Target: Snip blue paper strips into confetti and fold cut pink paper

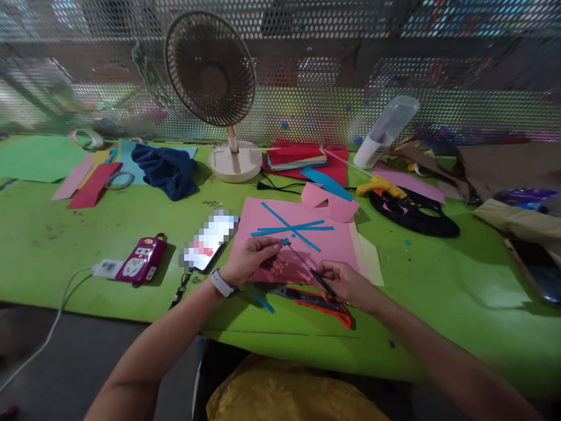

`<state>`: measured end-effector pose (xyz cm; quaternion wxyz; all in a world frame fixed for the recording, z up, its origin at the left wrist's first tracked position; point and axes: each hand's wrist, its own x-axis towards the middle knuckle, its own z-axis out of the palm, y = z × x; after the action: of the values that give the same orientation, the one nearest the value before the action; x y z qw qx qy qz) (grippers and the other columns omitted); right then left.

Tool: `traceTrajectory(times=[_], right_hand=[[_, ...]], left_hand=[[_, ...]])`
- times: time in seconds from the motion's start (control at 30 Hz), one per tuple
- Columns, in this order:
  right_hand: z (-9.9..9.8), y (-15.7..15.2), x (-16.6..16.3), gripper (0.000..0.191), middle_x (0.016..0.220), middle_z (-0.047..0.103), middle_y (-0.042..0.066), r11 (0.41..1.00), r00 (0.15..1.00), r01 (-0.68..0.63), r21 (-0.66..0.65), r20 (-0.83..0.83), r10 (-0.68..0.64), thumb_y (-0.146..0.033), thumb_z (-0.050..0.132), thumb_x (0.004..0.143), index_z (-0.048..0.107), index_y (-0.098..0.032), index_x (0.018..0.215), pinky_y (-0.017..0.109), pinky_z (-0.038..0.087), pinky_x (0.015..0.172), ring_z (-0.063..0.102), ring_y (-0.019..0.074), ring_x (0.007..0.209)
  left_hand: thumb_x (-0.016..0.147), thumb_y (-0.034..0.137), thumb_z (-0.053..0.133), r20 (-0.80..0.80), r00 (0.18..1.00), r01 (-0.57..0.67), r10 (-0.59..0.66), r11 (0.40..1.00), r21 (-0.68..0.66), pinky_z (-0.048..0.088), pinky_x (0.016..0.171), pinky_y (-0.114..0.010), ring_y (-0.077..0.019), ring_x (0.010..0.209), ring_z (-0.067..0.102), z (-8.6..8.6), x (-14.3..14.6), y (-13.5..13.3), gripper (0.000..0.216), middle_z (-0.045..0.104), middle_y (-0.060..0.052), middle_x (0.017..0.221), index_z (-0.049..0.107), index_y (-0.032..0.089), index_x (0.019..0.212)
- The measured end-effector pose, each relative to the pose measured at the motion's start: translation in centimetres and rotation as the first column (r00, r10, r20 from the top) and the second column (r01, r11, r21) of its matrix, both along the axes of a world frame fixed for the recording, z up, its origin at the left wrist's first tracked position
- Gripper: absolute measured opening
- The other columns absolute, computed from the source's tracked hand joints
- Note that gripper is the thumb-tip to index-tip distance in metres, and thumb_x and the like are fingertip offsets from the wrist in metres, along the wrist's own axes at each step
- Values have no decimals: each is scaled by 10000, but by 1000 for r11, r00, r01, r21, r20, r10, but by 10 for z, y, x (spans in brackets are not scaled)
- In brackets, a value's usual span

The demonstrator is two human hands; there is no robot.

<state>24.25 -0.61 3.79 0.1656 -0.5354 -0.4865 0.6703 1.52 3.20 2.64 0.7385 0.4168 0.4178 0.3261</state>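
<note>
Over pink paper, our left hand is pinching a blue paper scrap; our right hand is gripping a slim black-handled tool, slanting away leftward toward it.

Left hand pinching blue scrap, right hand holding slim tool

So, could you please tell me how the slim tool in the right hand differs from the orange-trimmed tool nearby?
The slim tool is held in the right hand, while the orange-trimmed tool lies on the green table. The slim tool has a thin metallic end, whereas the orange-trimmed tool looks broader. The slim tool shows no orange; the other has a bright orange edge. Both are long and partly dark.
</note>
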Motion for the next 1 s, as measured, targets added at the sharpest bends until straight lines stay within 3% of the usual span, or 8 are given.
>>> traceTrajectory(times=[0.53,1.0], right_hand=[[0,1,-1,532,548,526,-62,1000,1000,8,10,8,-8,-612,758,521,526,-182,729,202,296,419,422,62,443],[1,5,5,532,510,521,-61,999,999,24,23,40,-24,-652,696,587,537,-171,751,214,192,393,372,52,401]], left_hand=[[715,413,755,-1,1000,-1,1,1000,-11,512,516,-197,-96,505,622,0,-1,2,423,683,-31,638,646,96,973],[650,404,800,15,1000,-25,26,996,-84,495,451,-173,-90,457,607,-3,-3,5,413,685,-30,609,656,98,887]])
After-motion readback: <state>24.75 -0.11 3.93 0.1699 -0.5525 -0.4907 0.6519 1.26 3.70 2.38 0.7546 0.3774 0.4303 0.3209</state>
